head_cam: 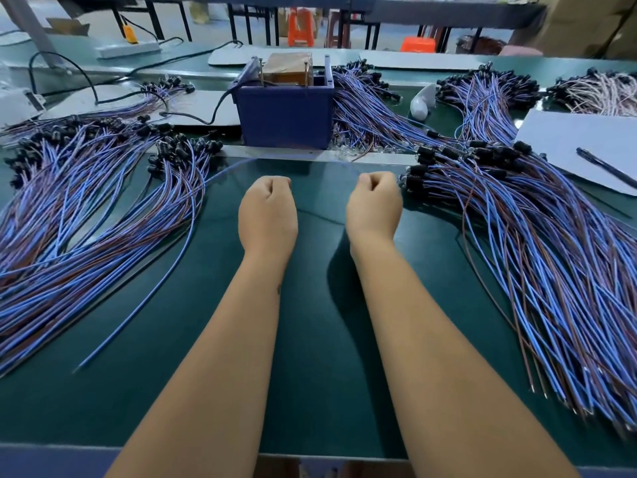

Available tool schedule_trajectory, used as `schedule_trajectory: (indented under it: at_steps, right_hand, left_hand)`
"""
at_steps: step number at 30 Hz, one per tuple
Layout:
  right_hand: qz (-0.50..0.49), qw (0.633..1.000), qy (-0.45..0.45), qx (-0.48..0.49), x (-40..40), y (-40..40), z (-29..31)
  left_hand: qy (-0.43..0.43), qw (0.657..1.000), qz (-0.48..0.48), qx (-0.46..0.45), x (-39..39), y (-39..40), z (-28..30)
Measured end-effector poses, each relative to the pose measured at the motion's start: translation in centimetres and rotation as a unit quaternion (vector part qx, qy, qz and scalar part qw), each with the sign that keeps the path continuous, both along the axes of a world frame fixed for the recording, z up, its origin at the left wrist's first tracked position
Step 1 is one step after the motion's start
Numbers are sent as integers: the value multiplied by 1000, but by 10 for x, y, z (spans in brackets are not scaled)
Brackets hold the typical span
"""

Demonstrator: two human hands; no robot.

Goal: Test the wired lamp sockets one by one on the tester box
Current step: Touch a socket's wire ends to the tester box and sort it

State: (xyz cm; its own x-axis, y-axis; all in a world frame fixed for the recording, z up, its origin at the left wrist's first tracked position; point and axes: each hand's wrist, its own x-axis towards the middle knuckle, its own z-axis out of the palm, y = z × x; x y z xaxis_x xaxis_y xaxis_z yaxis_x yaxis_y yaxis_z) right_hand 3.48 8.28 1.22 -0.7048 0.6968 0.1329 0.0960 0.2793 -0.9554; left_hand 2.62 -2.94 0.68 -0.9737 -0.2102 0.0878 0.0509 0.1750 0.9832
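head view: left hand [268, 208] pinches a blue wire [165, 270], right hand [374, 205] curled, contents unclear; tester box [284, 112] just beyond; trailing wire may snag the left pile [69, 201]

A pen [605, 167] lies on a white sheet [565, 143]. Far behind the sheet stands an orange stool [300, 26].

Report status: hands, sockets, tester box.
Left hand and right hand curled, contents unclear. Thin blue wire near them. Tester box ahead, path clear.
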Motion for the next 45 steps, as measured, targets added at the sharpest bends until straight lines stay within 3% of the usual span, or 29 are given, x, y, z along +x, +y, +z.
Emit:
schedule_trajectory:
  at_steps: [2, 4, 12, 16, 19, 23, 26, 31, 35, 38, 42, 45]
  right_hand:
    - [-34, 995, 47, -81, 1, 6, 2]
    - [-5, 991, 63, -117, 3, 9, 3]
    - [302, 952, 33, -48, 16, -22, 6]
    - [401, 914, 19, -64, 21, -26, 4]
    - [431, 895, 9, -116, 23, -22, 5]
    - [465, 874, 8, -143, 25, -16, 8]
    - [432, 890, 40, -140, 23, -15, 9]
    - [274, 941, 84, -180, 18, -6, 9]
    - [222, 957, 77, -172, 13, -5, 6]
    - [222, 954, 80, -183, 13, -8, 4]
    - [197, 963, 75, -167, 12, -5, 4]
    - [184, 974, 79, -106, 11, -3, 3]
  left_hand:
    - [1, 1000, -2, -4, -1, 0, 0]
    - [9, 1000, -8, -8, -2, 0, 1]
    - [5, 999, -44, 5, -9, -4, 1]
    - [-3, 994, -26, 106, -11, -9, 1]
    - [-4, 975, -1, 221, -13, -14, 4]
    - [2, 951, 20, 310, -15, -20, 5]
    - [-4, 944, -11, 330, -13, -21, 6]
    - [-52, 943, -118, 307, -3, -13, 15]
    - [-95, 956, -192, 199, 8, 2, 22]
    - [-68, 963, -241, 99, 12, 8, 16]
    - [-44, 971, -232, 43, 10, 9, 10]
    - [-49, 982, -163, 86, 3, 9, 8]
